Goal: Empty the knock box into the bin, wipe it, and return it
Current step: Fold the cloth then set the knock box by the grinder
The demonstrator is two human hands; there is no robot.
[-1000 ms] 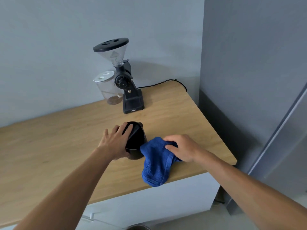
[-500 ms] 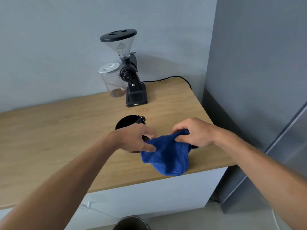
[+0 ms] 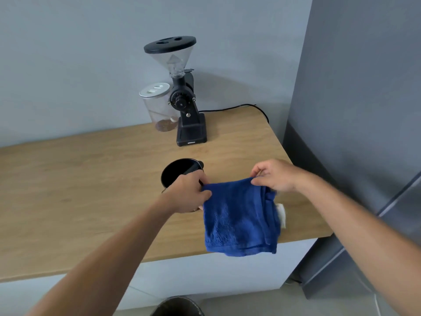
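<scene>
Near the front right corner of the wooden countertop (image 3: 68,179), both hands hold a blue towel (image 3: 239,215) up by its top edge. Left hand (image 3: 189,192): fingers curled closed, pinching the towel's upper left corner. Right hand (image 3: 272,175): thumb and fingers pinched on the upper right corner, palm side down. Towel hangs between the two hands, roughly square, doubled over along its right side — lower hem overlaps the counter's front edge in this view. A small white tag (image 3: 281,214) shows just behind the towel's right edge.

Knock box (image 3: 176,173): black, round, upright on the countertop, directly behind the left hand and partly covered by it. Open top faces the camera; knock bar (image 3: 193,168) crosses the rim at the right. Interior reads as dark (cannot tell whether any grounds are inside). Neither hand grips it.

Back of counter, against the wall: black coffee grinder (image 3: 182,96) with clear conical hopper and black lid; a clear canister (image 3: 158,108) with a silver lid stands just left of it, touching or nearly so, a little brown material at its bottom. Power cord (image 3: 239,107) runs right from the grinder toward the counter's end.

Bottom edge of view, on the floor below the counter — rim of a dark bin (image 3: 177,306), only partly visible.
</scene>
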